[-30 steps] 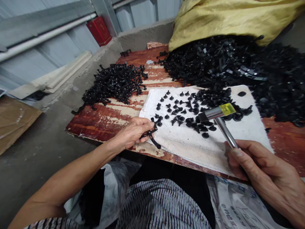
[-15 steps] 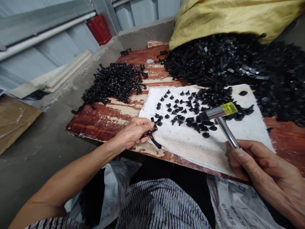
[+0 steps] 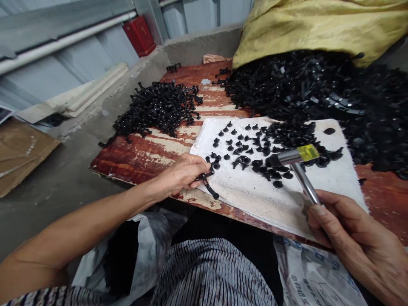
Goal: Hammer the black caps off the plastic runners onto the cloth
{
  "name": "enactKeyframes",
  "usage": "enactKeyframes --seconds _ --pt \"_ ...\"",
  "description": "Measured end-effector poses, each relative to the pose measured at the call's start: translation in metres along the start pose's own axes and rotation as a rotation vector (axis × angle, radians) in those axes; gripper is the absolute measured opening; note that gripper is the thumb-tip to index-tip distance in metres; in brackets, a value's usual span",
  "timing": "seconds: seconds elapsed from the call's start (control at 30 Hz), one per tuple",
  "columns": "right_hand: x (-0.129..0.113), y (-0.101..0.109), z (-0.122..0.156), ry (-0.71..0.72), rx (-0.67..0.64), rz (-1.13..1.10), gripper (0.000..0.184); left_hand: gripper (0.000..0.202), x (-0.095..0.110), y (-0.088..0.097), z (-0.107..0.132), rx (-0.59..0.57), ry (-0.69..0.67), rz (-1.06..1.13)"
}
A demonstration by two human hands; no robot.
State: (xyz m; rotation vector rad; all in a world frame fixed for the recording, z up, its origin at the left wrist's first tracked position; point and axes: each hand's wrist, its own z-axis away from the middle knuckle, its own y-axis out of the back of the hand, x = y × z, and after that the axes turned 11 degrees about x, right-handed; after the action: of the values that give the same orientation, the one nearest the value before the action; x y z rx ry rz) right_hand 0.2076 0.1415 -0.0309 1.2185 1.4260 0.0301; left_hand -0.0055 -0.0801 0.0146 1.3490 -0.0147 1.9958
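My left hand [image 3: 186,172] pinches a black branched plastic part [image 3: 208,187] at the front left edge of a white cloth [image 3: 255,208]. One curved arm of that part points toward me. My right hand [image 3: 347,229] is wrapped round the handle of a hammer [image 3: 304,176], whose dark-faced metal head with a yellow band hangs over the cloth. Small black round-based pegs [image 3: 227,157] stand and lie on the cloth, several of them right beside my left fingertips. A denser heap of the same pegs [image 3: 291,134] lies behind the hammer head.
A pile of black branched parts [image 3: 159,108] sits on the worn red board [image 3: 127,159] at left. From a yellow sack [image 3: 306,32] at the back right spills a large black heap [image 3: 287,80]. Plastic bags [image 3: 149,238] are below the board's front edge. A low concrete wall [image 3: 197,44] runs behind.
The whole view has shifted slightly, so things sit a little further right. Both hands keep their hold on the black part and the hammer, with little other movement.
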Motion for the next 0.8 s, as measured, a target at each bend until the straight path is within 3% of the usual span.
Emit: enactKeyframes --seconds 0.13,0.33,0.47,0.6,0.73,0.8 --pt "-0.024 0.000 -0.009 0.323 -0.106 0.030 0.042 0.026 -0.002 0.000 -0.002 0.015 -0.017 -0.013" --pt "-0.060 -0.013 -0.026 0.613 -0.113 -0.011 0.057 0.021 -0.015 0.003 -0.008 0.010 -0.053 -0.022" --pt "-0.066 -0.026 -0.031 0.664 -0.098 0.054 0.061 0.023 -0.009 0.004 -0.005 0.002 -0.044 -0.021" --pt "-0.066 -0.031 -0.031 0.656 -0.203 0.106 0.056 0.027 0.000 0.006 0.000 -0.042 -0.045 -0.050" --pt "-0.072 -0.028 -0.028 0.622 -0.085 0.025 0.068 0.027 0.004 0.006 0.001 -0.048 -0.011 -0.066" --pt "-0.073 -0.028 -0.027 0.657 -0.087 0.071 0.069 0.028 0.005 0.006 0.002 -0.048 -0.019 -0.092"
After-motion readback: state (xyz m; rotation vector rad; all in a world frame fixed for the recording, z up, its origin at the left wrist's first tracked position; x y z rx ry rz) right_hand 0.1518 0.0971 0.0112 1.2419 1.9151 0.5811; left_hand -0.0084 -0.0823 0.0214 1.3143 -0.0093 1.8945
